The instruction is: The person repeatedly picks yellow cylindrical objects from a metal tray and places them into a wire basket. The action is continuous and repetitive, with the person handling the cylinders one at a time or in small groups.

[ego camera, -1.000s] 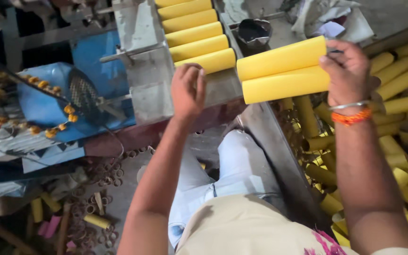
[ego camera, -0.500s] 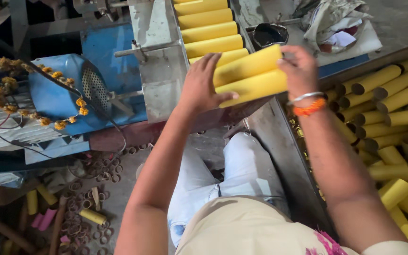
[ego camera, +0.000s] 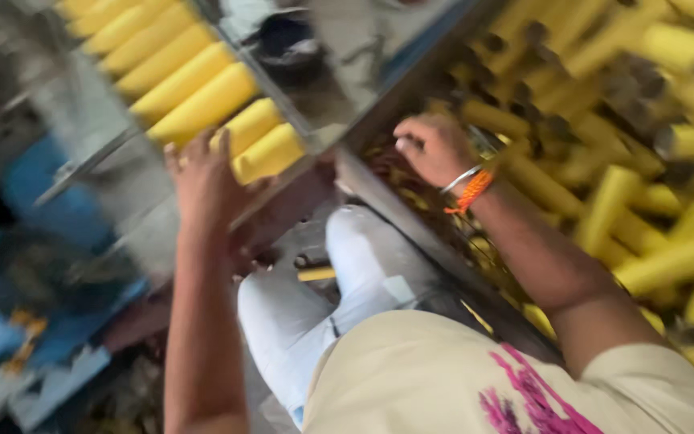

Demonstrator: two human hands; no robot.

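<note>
Against the row of yellow tubes on the metal chute, my left hand spread flat, touching the nearest tube, my right hand loosely curled, empty, over the heap of loose yellow tubes.

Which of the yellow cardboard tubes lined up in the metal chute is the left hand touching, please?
The nearest yellow cardboard tube, at the row's lower end: the left hand rests against it, while the tubes farther up lie untouched.

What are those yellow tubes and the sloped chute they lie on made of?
The yellow tubes look like matte cardboard or paper; loose ones in the pile show hollow dark ends. The chute looks like bare grey sheet metal with a dull shine. Blur leaves both uncertain.
</note>
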